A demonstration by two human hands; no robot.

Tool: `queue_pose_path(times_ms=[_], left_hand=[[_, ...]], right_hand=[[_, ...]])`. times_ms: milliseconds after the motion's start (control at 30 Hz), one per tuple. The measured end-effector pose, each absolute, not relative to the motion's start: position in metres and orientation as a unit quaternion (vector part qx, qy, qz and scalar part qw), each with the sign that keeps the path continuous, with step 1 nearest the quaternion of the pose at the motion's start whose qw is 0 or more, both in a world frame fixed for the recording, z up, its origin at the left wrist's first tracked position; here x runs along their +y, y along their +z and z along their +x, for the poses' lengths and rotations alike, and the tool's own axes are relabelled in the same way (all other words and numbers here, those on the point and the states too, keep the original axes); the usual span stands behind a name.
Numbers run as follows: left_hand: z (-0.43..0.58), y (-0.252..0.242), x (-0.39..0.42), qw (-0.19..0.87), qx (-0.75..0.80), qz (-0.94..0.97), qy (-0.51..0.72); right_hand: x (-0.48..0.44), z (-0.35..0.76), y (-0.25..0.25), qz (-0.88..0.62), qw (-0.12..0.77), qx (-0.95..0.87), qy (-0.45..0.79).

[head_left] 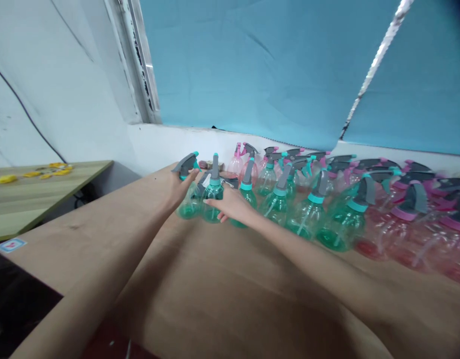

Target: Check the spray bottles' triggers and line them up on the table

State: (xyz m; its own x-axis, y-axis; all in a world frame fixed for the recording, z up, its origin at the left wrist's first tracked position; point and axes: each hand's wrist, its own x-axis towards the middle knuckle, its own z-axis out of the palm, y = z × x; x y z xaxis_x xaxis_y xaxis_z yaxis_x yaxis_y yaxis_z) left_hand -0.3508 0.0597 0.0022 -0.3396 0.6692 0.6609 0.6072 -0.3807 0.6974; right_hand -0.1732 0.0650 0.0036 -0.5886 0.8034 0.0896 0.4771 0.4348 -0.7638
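Note:
My left hand [180, 188] is at the neck of the leftmost green spray bottle [189, 208]. Its thumb points toward the grey and teal spray head, and the other fingers are mostly hidden behind the bottle. My right hand [233, 202] reaches in front of the second green spray bottle [212, 212], one finger stretched across its body and the others loosely bent. Just behind that hand stands another green spray bottle [247, 187], partly covered by it. All three bottles are upright, with a little blur around the hands.
Green bottles [275, 207] continue the front row rightward, followed by pink spray bottles [398, 227]. More bottles stand behind, along the wall. Small dark items lie behind the left bottles. A side table [20, 192] holds yellow pieces [46, 172]. The wooden table [200, 289] has a sticker [11, 245] at its left edge.

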Motion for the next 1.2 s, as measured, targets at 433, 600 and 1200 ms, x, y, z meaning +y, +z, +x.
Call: queue_pose_path(times_ms=[433,600,1200], left_hand=[[-0.352,0.01,0.011,0.036,0.648,0.529,0.547],[-0.344,0.004,-0.032,0.017,0.679,0.517,0.52],[-0.236,0.0,-0.079,0.13,0.582,0.649,0.473]], right_hand=[[0.065,-0.187,-0.001,-0.425,0.232,-0.805,0.343],[0.064,-0.187,-0.001,-0.429,0.237,-0.812,0.316],[-0.036,-0.081,-0.001,-0.391,0.226,-0.888,0.089]])
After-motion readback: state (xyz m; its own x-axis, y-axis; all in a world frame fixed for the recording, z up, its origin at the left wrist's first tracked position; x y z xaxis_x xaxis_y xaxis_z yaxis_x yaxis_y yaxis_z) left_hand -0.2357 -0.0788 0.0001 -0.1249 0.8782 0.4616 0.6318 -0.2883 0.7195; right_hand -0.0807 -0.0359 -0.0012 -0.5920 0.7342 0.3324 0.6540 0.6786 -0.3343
